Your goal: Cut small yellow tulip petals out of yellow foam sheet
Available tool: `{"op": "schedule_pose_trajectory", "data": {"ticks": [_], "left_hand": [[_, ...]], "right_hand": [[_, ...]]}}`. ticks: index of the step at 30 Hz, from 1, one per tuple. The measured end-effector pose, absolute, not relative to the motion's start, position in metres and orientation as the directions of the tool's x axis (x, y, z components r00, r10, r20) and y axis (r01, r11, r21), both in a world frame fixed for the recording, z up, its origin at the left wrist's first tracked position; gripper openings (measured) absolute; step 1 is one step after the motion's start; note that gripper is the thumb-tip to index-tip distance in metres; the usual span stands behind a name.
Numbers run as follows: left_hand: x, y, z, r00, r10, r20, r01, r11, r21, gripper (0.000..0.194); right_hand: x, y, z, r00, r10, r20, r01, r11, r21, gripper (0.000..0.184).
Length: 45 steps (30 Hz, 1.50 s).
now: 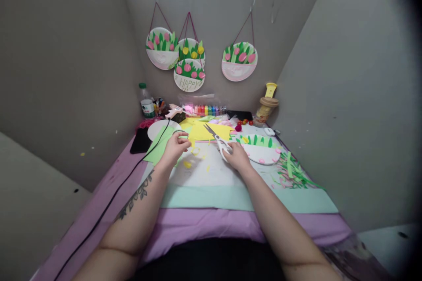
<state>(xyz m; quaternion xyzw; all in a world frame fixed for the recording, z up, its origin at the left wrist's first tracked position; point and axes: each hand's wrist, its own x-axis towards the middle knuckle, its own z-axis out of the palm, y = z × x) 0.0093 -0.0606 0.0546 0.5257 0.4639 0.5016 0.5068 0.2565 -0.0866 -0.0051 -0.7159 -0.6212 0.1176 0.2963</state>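
Observation:
White-handled scissors are in my right hand, its fingers at the handle loops. The blades point away and to the left, slightly apart, over the yellow paper. My left hand hovers left of the scissors with its fingers curled together; anything small between the fingertips I cannot make out. Below it lie yellow paper scraps on the white work surface. Green paper lies left of my left hand. Right of the scissors rests a decorated half plate with green paper leaves and pink bits.
A pink glue gun with a black cord lies at the back left, near a bottle. Green and pink paper strips heap up at right. Flower-decorated plates hang on the grey back panel; side panels enclose the table.

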Motion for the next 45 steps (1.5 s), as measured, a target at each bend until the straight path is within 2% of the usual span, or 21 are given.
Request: {"op": "schedule_pose_trajectory", "data": {"ticks": [3,9,13,16,19,23,27,32,39,45], "left_hand": [[0.012,-0.057,0.045,0.102,0.994,0.041,-0.007,-0.040,0.999,0.039],[0.020,-0.048,0.020,0.196,0.981,0.007,0.077,-0.022,0.997,0.027],[0.025,-0.052,0.012,0.266,0.964,-0.018,0.177,-0.030,0.984,0.018],[0.027,-0.057,0.011,0.312,0.949,-0.052,0.251,-0.030,0.967,0.020],[0.027,-0.062,0.011,0.350,0.933,-0.079,0.316,-0.038,0.948,0.023],[0.026,-0.062,0.010,0.363,0.928,-0.082,0.384,-0.069,0.921,0.021],[0.027,-0.062,0.007,0.366,0.927,-0.081,0.434,-0.094,0.896,0.018],[0.034,-0.067,0.004,0.396,0.915,-0.078,0.460,-0.124,0.879,0.017],[0.036,-0.069,0.011,0.413,0.909,0.049,0.474,-0.261,0.841,0.012],[0.039,-0.075,0.011,0.543,0.839,-0.032,0.496,-0.289,0.819,0.018]], "right_hand": [[0.259,-0.081,-0.010,0.169,0.965,0.201,0.842,-0.036,-0.538,0.043],[0.253,-0.084,-0.007,0.112,0.967,0.230,0.879,0.011,-0.476,0.028],[0.235,-0.099,0.000,-0.096,0.969,0.229,0.867,0.194,-0.458,0.017],[0.223,-0.108,0.002,-0.273,0.945,0.182,0.829,0.327,-0.454,0.020],[0.217,-0.110,0.000,-0.355,0.923,0.146,0.813,0.382,-0.439,0.024],[0.216,-0.109,-0.002,-0.417,0.901,0.121,0.795,0.426,-0.432,0.015],[0.219,-0.106,0.000,-0.453,0.884,0.120,0.758,0.452,-0.471,0.013],[0.226,-0.105,0.004,-0.434,0.889,0.148,0.692,0.433,-0.577,0.015],[0.225,-0.108,0.007,-0.360,0.908,0.216,0.615,0.405,-0.677,0.017],[0.221,-0.105,0.001,-0.286,0.918,0.275,0.523,0.391,-0.757,0.018]]}}
